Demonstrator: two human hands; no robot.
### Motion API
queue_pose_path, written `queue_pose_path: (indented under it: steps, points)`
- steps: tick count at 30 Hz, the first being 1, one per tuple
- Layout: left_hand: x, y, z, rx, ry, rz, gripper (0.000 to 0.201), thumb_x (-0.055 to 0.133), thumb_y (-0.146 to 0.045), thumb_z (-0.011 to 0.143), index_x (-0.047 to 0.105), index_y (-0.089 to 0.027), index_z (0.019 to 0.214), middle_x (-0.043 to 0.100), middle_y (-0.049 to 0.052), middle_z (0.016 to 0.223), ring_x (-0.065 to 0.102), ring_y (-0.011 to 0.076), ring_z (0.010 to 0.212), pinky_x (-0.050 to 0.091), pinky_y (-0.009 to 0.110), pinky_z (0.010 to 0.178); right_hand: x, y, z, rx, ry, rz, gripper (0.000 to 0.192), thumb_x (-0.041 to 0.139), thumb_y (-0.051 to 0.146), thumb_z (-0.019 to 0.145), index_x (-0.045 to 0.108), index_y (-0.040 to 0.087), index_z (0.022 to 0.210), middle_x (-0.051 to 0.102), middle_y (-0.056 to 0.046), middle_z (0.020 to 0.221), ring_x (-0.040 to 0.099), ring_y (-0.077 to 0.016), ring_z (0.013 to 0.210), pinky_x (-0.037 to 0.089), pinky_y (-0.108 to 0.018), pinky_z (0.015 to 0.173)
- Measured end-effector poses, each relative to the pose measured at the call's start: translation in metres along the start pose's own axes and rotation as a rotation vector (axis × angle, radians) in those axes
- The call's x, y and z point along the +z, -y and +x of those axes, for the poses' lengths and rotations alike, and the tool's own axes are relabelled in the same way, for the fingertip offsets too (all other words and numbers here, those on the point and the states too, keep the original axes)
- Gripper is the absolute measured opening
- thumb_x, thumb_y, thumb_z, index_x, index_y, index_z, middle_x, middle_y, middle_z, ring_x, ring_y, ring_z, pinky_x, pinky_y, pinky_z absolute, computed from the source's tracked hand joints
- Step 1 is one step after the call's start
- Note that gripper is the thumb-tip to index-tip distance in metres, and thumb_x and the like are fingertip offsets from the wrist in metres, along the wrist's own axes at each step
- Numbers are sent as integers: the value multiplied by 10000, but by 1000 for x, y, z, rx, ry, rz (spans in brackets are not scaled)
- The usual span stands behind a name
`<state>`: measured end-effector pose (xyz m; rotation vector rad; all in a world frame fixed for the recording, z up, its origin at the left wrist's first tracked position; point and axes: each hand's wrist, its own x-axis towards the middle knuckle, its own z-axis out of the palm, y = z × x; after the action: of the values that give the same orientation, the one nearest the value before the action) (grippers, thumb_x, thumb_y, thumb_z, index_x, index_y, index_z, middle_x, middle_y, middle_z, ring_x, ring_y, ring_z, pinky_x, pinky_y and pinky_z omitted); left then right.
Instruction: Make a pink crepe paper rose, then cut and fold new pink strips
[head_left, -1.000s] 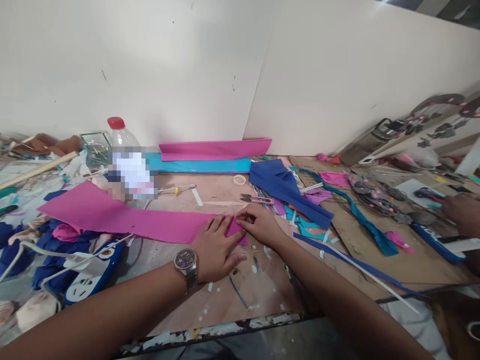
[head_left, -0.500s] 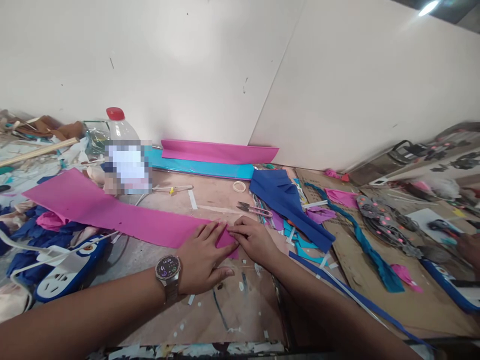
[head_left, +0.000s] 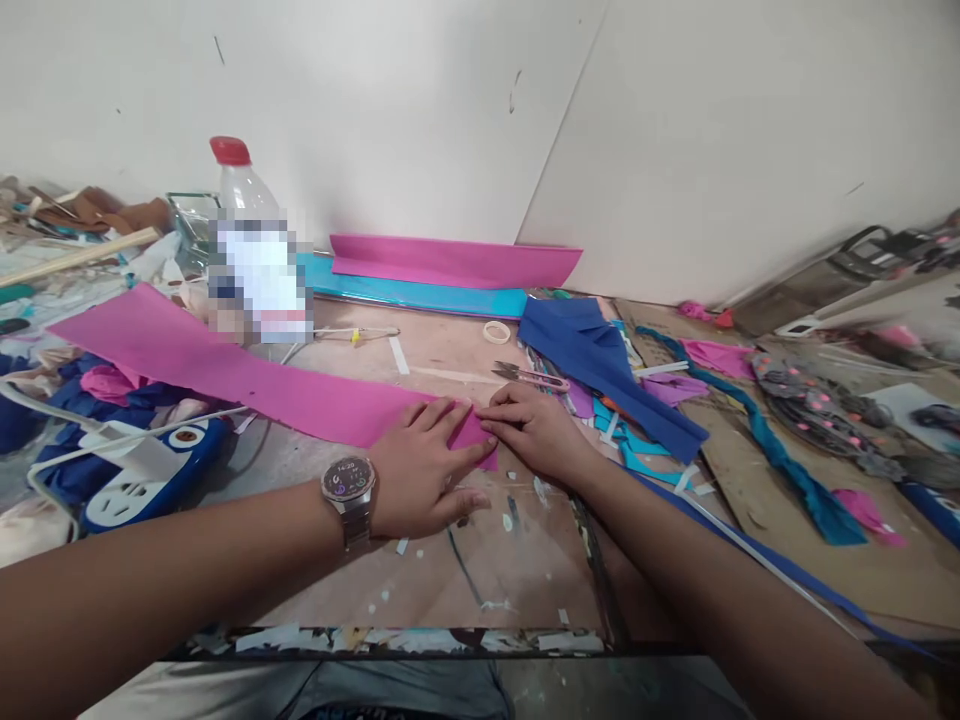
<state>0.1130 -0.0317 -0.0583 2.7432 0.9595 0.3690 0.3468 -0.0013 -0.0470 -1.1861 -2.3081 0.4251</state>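
Observation:
A long pink foam strip [head_left: 225, 370] lies flat across the worktable [head_left: 480, 560], running from the left toward the middle. My left hand [head_left: 424, 475], with a watch on its wrist, presses flat on the strip's right end. My right hand [head_left: 536, 432] pinches the same end's corner between fingers and thumb, touching the left hand's fingertips. Small thread snips [head_left: 534, 376] lie just behind my right hand.
A red-capped plastic bottle [head_left: 251, 255] stands at the back left. Pink and cyan foam sheets [head_left: 450, 262] lean by the wall. Blue fabric [head_left: 600, 365], a tape ring [head_left: 496, 331], coloured scraps and a blue power strip [head_left: 142, 470] lie about. Patterned pieces [head_left: 810, 410] sit at the right.
The view has tilted down and shifted slightly; both hands stay on the strip's right end, fingers working the corner. The other person's hand at the far right is out of view.

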Motion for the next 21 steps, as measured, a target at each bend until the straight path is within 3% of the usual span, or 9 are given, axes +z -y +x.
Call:
queue_pose_path:
  steps: [11, 17, 21]
  points:
    - [0, 0, -2, 9, -10, 31, 689, 365, -711, 936, 475, -322, 1494, 364, 181, 1598, 331, 447, 1459, 300, 633, 1109, -8, 1, -5, -141, 119, -56, 301, 567, 167, 952, 762, 270, 1157, 664, -90, 1064, 637, -223, 995, 530, -389, 888]
    - [-2, 0, -1, 21, -10, 43, 693, 352, -718, 934, 486, -320, 1486, 373, 173, 1592, 345, 436, 1445, 293, 634, 1110, -11, 1, -3, -190, 121, -25, 285, 577, 137, 907, 781, 251, 1071, 684, -87, 1033, 663, -214, 948, 555, -373, 851]
    - [-4, -1, -1, 18, -29, 51, 693, 357, -715, 933, 467, -330, 1498, 414, 165, 1562, 365, 433, 1422, 319, 625, 1086, -14, 5, -2, -229, 101, 4, 333, 562, 63, 843, 784, 257, 997, 704, -80, 1123, 678, -229, 1029, 557, -398, 914]
